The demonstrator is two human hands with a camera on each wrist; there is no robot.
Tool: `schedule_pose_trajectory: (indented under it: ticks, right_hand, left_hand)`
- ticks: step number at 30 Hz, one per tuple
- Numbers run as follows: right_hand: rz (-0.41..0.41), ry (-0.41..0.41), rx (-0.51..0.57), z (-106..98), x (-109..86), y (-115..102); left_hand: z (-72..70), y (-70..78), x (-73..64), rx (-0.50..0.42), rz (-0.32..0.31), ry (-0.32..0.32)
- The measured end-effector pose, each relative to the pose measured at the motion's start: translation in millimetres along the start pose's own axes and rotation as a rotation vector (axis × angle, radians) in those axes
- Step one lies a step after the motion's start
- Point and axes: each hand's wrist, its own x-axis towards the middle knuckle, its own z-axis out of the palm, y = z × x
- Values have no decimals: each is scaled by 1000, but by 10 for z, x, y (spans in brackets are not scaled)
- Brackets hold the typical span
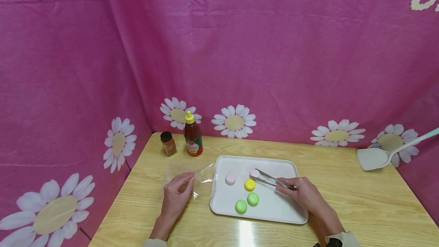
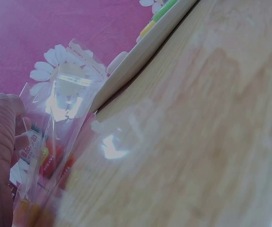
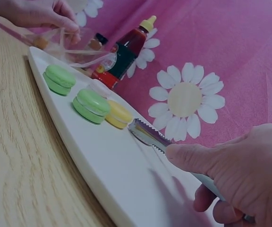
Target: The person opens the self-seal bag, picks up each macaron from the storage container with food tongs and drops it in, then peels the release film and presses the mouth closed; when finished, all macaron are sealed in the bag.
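Observation:
My right hand point(image 1: 303, 193) grips metal tongs point(image 1: 274, 181), whose serrated tips stand around a pale pink macaron point(image 1: 255, 173) on the white tray point(image 1: 274, 210). In the head view, another pale pink macaron point(image 1: 230, 179), a yellow macaron point(image 1: 249, 185) and two green macarons point(image 1: 252, 199) lie on the same tray. Left of the tray, my left hand point(image 1: 176, 195) pinches a clear plastic bag point(image 1: 205, 174), whose open end reaches the tray's left rim. In the left wrist view the bag point(image 2: 63, 109) stands partly lifted beside the fingers.
Behind the bag stand a red sauce bottle point(image 1: 193, 140) with a yellow cap and a small spice jar point(image 1: 169, 144) with a black lid. At the far right a white spatula point(image 1: 374, 158) leans across the table's edge. Pink floral cloth point(image 1: 274, 68) hangs around the table.

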Motion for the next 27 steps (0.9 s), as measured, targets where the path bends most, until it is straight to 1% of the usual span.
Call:
schedule_pose_trajectory:
  ticks: [8, 18, 25, 27]
  right_hand:
    - [-66, 34, -61, -3, -12, -9]
    - [-121, 77, -87, 22, -16, 7]
    - [-105, 82, -94, 40, -19, 24]
    - [-97, 80, -89, 39, -13, 26]
  left_hand:
    - [3, 3, -6, -8, 2, 1]
    - [-5, 3, -5, 1, -15, -8]
    - [6, -10, -12, 8, 4, -4]
    - [10, -10, -15, -1, -4, -13]
